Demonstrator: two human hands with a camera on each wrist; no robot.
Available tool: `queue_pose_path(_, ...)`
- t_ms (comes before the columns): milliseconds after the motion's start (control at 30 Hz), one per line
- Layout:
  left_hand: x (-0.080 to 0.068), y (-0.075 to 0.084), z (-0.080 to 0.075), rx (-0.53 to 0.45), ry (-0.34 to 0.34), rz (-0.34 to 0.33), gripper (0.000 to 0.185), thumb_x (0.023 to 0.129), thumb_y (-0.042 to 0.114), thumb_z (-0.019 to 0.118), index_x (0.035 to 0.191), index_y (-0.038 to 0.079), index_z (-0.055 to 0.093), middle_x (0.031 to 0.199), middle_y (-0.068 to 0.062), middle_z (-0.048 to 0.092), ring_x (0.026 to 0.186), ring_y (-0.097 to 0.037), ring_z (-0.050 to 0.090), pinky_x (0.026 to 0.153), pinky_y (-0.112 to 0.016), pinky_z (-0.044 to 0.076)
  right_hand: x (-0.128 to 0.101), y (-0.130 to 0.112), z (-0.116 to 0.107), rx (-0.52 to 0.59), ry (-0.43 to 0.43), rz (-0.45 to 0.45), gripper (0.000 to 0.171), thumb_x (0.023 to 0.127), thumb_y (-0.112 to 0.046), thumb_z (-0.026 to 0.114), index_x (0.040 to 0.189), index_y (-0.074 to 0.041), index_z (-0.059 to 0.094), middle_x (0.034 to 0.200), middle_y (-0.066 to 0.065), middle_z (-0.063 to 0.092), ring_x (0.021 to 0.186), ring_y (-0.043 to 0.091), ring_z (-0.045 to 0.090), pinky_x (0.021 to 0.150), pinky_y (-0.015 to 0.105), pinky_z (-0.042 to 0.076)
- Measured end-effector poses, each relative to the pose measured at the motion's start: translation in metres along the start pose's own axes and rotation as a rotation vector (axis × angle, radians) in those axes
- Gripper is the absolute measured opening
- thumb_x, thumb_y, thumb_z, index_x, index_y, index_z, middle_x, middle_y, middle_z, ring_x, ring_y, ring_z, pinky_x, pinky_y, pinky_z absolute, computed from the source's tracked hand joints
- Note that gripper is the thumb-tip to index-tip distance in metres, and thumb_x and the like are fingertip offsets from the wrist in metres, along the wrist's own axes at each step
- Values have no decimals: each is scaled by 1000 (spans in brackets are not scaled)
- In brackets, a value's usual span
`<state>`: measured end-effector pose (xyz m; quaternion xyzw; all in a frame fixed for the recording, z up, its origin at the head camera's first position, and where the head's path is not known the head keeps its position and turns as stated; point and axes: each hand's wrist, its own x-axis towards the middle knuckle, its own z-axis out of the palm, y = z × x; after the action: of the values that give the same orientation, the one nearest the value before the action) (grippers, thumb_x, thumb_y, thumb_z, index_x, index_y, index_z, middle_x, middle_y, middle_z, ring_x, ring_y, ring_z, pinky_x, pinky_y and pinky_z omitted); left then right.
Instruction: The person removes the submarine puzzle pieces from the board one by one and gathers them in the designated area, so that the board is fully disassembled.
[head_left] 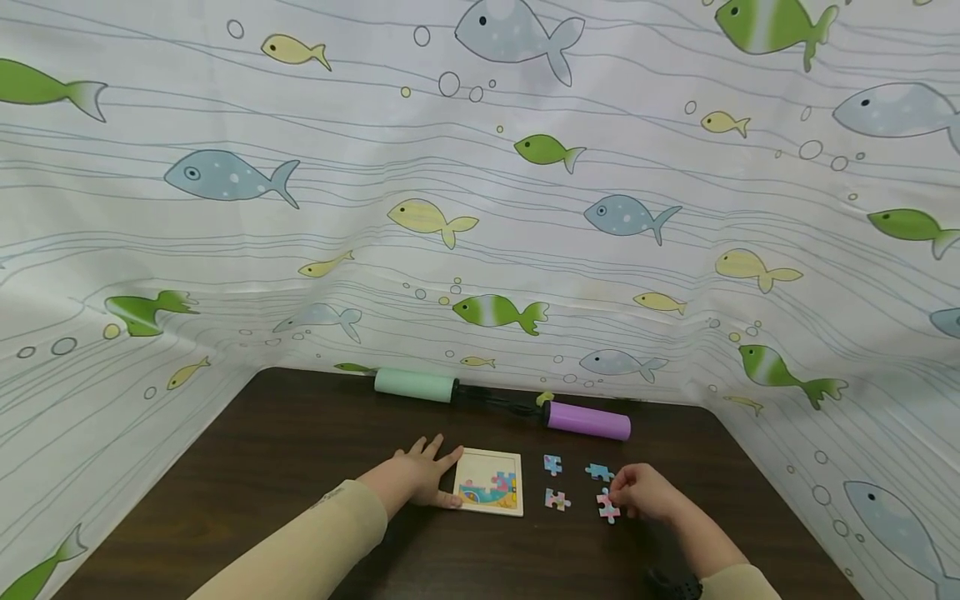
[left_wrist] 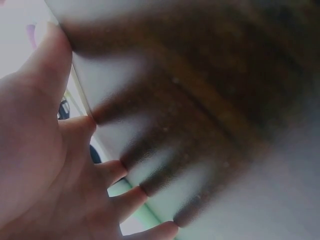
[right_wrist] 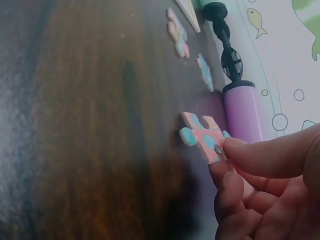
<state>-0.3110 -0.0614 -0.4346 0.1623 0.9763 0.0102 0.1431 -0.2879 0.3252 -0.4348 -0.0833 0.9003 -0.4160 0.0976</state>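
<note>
Piece in hand: we have a pink puzzle piece (right_wrist: 202,138) with blue spots pinched between thumb and forefinger, its far edge low over the dark table (head_left: 300,467), just right of the other loose pieces.
Right hand (head_left: 647,492): fingers curled, the tips gripping only one corner of the piece, so most of its outline stays visible to us.
Left hand (head_left: 420,477): fingers spread and straight, lying flat on the table against the left edge of the puzzle tray (head_left: 489,482); it holds nothing, it steadies the tray.
Puzzle tray: a pale wooden frame with part of the picture filled in along its lower half and the upper part bare; it sits between our two hands.
Loose pieces: three (head_left: 553,464) (head_left: 598,472) (head_left: 557,500) lie apart from one another between the tray and the right hand.
Doing it well: we judge it best to keep the pinch light and at the corner, turn the piece until its tabs match a gap, lower it flat and press it in.
Watch for: sweeping the loose pieces aside on the way across, and letting the tray slide if the left hand lifts.
Behind: a green and purple hand pump (head_left: 502,404) lies along the fish-print cloth (head_left: 480,208), well clear.
</note>
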Motion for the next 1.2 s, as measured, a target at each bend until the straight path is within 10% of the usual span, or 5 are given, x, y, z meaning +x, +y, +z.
queue_pose_path(467, 1, 1, 1, 6, 6, -1, 89, 83, 69, 60, 157, 30, 28, 159, -11, 24, 144, -37, 24, 108, -61, 27, 8, -3, 13, -50, 159, 3, 11, 85, 2, 71, 81, -2, 62, 71, 3, 56, 56, 18, 50, 51, 33, 45)
queue_pose_path(1200, 0, 1, -1, -15, -8, -7, 89, 84, 68, 60, 157, 29, 28, 160, -11, 23, 145, -37, 23, 109, -60, 26, 54, -76, 85, -77, 12, -184, 11, 84, -1, 77, 81, -4, 66, 70, 0, 56, 62, 14, 50, 54, 30, 43)
